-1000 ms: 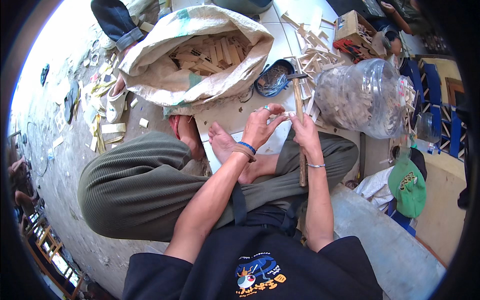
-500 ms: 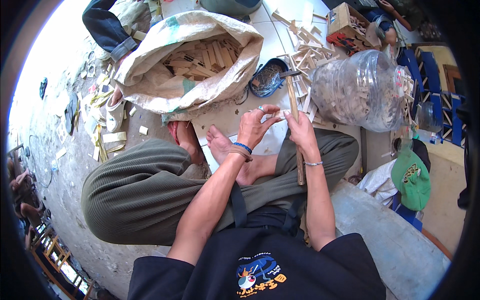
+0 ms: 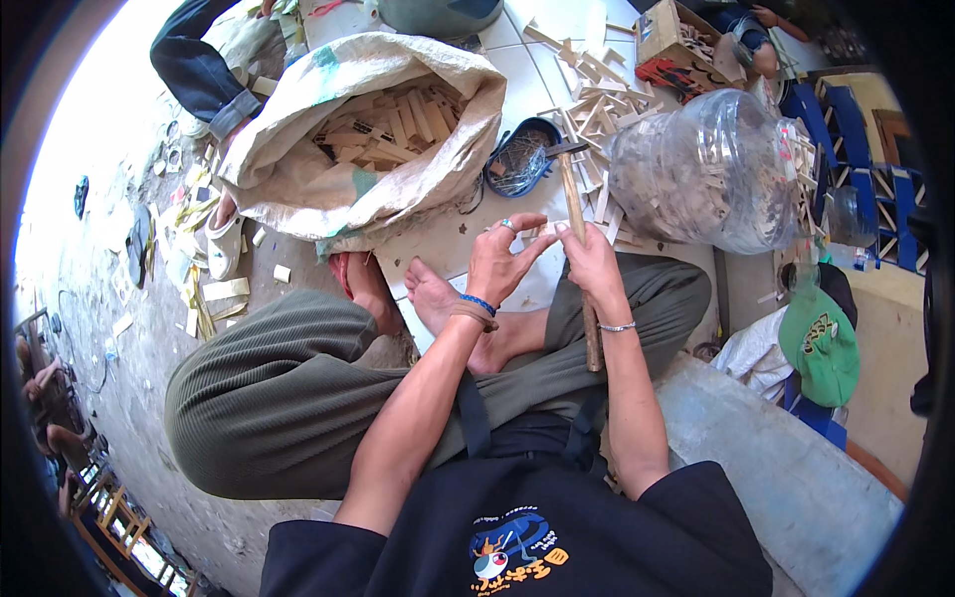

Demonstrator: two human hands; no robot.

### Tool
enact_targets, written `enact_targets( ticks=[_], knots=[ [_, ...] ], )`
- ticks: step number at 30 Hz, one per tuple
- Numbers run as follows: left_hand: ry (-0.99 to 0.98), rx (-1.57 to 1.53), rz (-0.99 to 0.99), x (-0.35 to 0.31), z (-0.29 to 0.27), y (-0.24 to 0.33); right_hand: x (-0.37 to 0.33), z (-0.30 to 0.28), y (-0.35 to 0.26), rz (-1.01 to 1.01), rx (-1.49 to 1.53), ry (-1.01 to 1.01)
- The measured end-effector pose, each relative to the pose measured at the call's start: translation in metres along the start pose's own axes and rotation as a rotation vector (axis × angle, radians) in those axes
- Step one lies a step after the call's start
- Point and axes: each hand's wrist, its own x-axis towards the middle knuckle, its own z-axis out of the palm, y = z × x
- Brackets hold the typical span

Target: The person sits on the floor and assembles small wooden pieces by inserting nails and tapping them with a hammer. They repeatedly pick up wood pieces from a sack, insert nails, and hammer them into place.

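Note:
My right hand [image 3: 594, 267] is closed round the wooden handle of a hammer [image 3: 574, 199]. The hammer's dark head points away from me, above a blue dish [image 3: 519, 159] of thin nails. Between the fingertips of my left hand [image 3: 499, 264] is a small pale piece [image 3: 546, 230], apparently wood, partly hidden by the fingers. My right thumb reaches to its right end. Past my left hand stands a wide-mouthed woven sack [image 3: 269, 164] holding many short wooden pieces [image 3: 403, 127].
Loose wooden strips [image 3: 595, 92] lie heaped on the white tiles beyond the hammer. To the right rests a big clear plastic jug [image 3: 686, 174] of wooden bits, near a green cap [image 3: 824, 348] and a wooden box [image 3: 676, 40]. Another person's sleeve [image 3: 204, 75] shows beyond the sack.
The view has shifted slightly, so the sack and jug sit a little further left. My left index finger and thumb have parted somewhat around the small piece; my right hand keeps the hammer.

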Motion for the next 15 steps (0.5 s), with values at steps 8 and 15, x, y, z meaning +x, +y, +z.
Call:
enact_targets(
  ticks=[8,15],
  knots=[
    [-0.012,-0.054,-0.055,0.002,0.000,-0.005,-0.004,0.003,-0.002,-0.025,-0.084,0.036],
    [-0.017,-0.052,-0.063,0.006,-0.001,-0.001,-0.032,-0.007,-0.025,-0.139,-0.141,0.142]
  ],
)
